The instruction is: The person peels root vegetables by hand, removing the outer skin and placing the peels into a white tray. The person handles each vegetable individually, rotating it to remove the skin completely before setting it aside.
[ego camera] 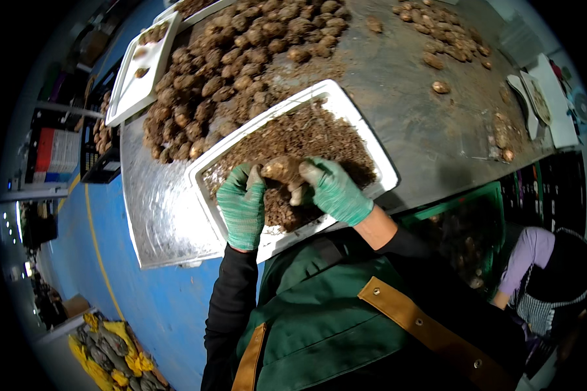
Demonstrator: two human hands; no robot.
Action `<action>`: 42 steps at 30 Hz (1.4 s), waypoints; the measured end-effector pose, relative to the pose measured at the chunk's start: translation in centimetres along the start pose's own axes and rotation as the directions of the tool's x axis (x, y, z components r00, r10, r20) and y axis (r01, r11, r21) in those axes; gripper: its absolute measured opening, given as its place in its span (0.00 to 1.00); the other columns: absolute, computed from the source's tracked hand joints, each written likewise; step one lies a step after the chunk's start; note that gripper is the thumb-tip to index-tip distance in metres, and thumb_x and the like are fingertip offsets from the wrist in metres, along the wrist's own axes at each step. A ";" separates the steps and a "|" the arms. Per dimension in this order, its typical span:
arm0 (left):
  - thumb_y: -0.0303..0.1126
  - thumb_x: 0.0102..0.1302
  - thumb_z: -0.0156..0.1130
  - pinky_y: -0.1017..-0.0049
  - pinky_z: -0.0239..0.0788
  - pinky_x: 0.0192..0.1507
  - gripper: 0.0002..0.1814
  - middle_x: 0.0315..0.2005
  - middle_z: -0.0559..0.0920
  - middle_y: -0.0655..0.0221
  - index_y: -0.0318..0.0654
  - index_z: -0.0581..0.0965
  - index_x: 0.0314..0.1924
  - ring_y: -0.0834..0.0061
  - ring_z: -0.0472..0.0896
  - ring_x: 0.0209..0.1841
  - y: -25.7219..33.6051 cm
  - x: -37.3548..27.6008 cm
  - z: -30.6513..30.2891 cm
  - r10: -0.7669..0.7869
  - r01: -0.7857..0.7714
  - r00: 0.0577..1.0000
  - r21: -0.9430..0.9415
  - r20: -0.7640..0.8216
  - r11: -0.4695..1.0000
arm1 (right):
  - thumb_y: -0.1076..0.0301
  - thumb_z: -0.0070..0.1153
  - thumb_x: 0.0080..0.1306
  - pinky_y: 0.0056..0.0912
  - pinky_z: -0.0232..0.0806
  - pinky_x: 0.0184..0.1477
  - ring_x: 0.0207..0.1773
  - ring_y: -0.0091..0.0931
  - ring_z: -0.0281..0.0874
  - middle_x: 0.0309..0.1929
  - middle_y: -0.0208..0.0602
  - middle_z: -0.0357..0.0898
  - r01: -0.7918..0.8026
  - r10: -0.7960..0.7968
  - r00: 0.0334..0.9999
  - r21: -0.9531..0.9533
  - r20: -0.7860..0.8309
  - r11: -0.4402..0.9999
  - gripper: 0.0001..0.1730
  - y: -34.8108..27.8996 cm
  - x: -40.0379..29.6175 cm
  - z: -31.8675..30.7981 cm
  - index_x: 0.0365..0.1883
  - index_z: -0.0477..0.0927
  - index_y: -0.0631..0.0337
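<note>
My left hand (pixel 242 207) and my right hand (pixel 341 193), both in green knit gloves, hold one brown, soil-covered taro corm (pixel 280 169) between them. The left fingers are on its left end, and the right thumb and fingers are on its right side. A pale stub (pixel 297 195) projects downward from it near the right fingers. Below the corm is a white plastic tray (pixel 279 248), its bottom covered with brown scraps and soil (pixel 293 137). The palm sides of both hands are hidden.
A large heap of taro corms (pixel 244 54) covers the metal table (pixel 396 107) behind the tray. More corms (pixel 445 32) lie at the far right. Another white tray (pixel 132 93) stands at left. A green crate (pixel 494 210) and a person (pixel 533 254) are close on my right.
</note>
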State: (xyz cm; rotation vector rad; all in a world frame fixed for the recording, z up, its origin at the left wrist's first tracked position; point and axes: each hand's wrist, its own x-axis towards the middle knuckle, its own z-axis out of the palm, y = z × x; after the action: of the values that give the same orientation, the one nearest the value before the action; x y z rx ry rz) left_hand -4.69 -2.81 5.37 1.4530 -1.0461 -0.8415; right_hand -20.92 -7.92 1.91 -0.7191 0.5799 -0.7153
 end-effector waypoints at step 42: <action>0.32 0.67 0.55 0.82 0.59 0.28 0.11 0.22 0.73 0.76 0.29 0.78 0.38 0.86 0.66 0.26 -5.6 -2.4 -8.7 -0.220 0.220 0.966 -0.020 -0.133 0.975 | 0.59 0.53 0.63 0.32 0.72 0.29 0.29 0.33 0.75 0.33 0.44 0.75 -0.127 -0.054 0.985 -0.897 -0.166 0.423 0.16 -4.7 28.0 -2.3 0.35 0.76 0.66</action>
State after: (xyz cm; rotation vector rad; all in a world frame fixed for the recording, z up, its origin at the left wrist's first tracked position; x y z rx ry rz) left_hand 3.34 2.62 0.99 1.6190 -0.7911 -0.8883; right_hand -6.86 -32.30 -2.41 -1.6865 1.1816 -0.3554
